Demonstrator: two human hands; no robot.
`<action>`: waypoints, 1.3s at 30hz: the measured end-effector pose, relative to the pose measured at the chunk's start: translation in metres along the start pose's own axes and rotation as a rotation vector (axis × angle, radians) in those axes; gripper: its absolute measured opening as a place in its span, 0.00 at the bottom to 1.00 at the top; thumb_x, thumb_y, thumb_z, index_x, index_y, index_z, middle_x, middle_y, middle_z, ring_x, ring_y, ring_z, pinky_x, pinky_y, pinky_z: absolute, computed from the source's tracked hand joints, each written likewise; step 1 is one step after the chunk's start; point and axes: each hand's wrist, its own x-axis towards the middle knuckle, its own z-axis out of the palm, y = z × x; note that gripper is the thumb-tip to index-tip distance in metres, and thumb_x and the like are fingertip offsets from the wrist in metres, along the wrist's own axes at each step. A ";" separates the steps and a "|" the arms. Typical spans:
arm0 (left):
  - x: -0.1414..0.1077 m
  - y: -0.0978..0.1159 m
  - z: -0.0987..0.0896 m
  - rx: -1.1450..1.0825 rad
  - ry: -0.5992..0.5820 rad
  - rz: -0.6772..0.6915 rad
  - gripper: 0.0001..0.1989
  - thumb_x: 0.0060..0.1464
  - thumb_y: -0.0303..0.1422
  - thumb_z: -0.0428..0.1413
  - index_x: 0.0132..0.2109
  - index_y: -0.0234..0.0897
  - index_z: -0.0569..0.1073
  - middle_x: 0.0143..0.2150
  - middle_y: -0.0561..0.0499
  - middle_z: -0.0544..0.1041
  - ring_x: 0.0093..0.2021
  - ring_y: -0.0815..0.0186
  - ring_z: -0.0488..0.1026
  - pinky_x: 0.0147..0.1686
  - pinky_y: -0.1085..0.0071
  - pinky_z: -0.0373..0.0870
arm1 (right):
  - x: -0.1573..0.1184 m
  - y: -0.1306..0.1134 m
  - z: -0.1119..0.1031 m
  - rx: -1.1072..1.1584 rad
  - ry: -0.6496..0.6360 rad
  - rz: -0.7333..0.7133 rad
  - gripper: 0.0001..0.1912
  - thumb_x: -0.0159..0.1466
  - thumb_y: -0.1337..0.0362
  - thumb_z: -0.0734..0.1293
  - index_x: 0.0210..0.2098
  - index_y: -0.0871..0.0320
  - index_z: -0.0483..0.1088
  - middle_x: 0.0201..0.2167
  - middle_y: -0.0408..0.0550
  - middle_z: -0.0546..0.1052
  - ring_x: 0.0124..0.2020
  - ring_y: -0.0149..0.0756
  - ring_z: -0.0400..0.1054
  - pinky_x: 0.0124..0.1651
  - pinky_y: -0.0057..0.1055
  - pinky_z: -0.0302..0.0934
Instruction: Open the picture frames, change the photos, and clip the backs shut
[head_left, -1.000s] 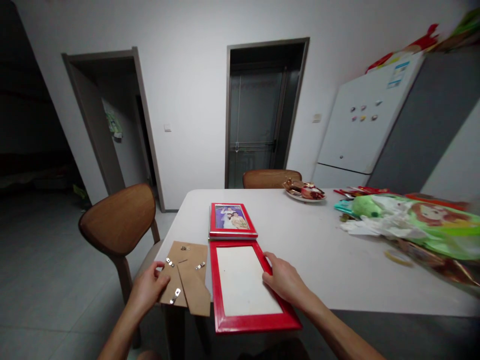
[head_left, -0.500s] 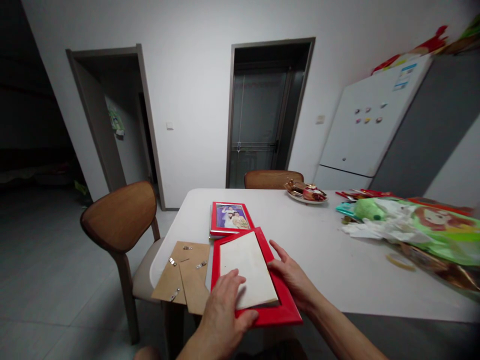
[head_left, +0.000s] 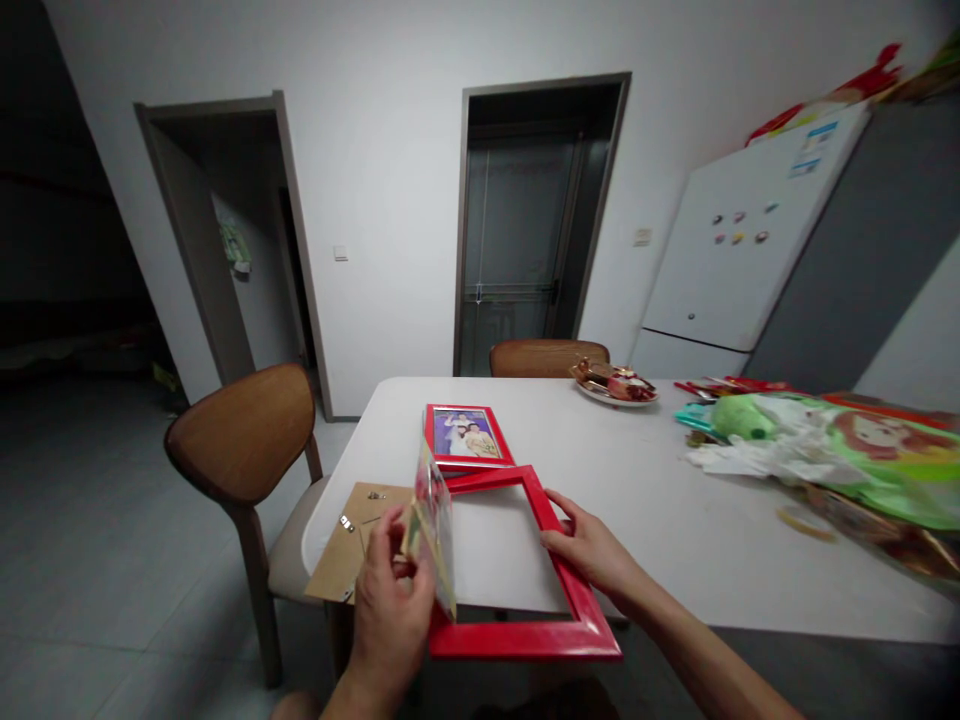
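My left hand (head_left: 394,600) pinches a thin picture panel (head_left: 433,535), which stands nearly edge-on over the left side of an empty red frame (head_left: 525,640). My right hand (head_left: 589,548) grips that frame by its right side. White tabletop shows through the frame's opening, and its near edge juts past the table. Behind it lies a second red frame (head_left: 430,436) holding a photo of people on a purple ground. Brown backing boards (head_left: 337,545) with metal clips lie at the table's left corner, partly hidden by my left hand.
On the white table (head_left: 652,480), a plate (head_left: 619,398) with wrapped items stands at the back. Green bags and crumpled tissue (head_left: 780,455) lie on the right, near a tape ring (head_left: 806,524). Wooden chairs stand at the left (head_left: 244,435) and behind the table (head_left: 547,357).
The pale panel that lay in the red frame has been lifted out and tilted up to the left by my left hand. The frame's opening now shows the table through it.
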 end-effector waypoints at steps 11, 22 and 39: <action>-0.019 -0.050 -0.029 0.397 -0.205 -0.105 0.16 0.48 0.36 0.48 0.45 0.36 0.65 0.43 0.46 0.72 0.44 0.58 0.68 0.43 0.61 0.63 | 0.006 0.029 0.003 -0.625 0.168 -0.122 0.24 0.53 0.63 0.56 0.49 0.61 0.62 0.34 0.51 0.74 0.34 0.37 0.68 0.36 0.27 0.56; -0.016 -0.046 -0.030 0.603 -0.252 0.050 0.12 0.48 0.32 0.48 0.42 0.37 0.66 0.40 0.47 0.71 0.43 0.58 0.67 0.41 0.60 0.63 | 0.005 0.030 0.003 -0.723 0.146 -0.127 0.24 0.53 0.62 0.57 0.48 0.64 0.64 0.40 0.56 0.72 0.40 0.40 0.65 0.42 0.31 0.55; -0.014 -0.040 0.006 0.690 -0.502 0.269 0.28 0.42 0.20 0.45 0.54 0.34 0.60 0.57 0.41 0.58 0.57 0.56 0.54 0.52 0.52 0.54 | -0.011 -0.002 0.047 -0.139 0.007 -0.269 0.20 0.52 0.64 0.60 0.45 0.61 0.66 0.36 0.51 0.73 0.31 0.35 0.66 0.37 0.32 0.61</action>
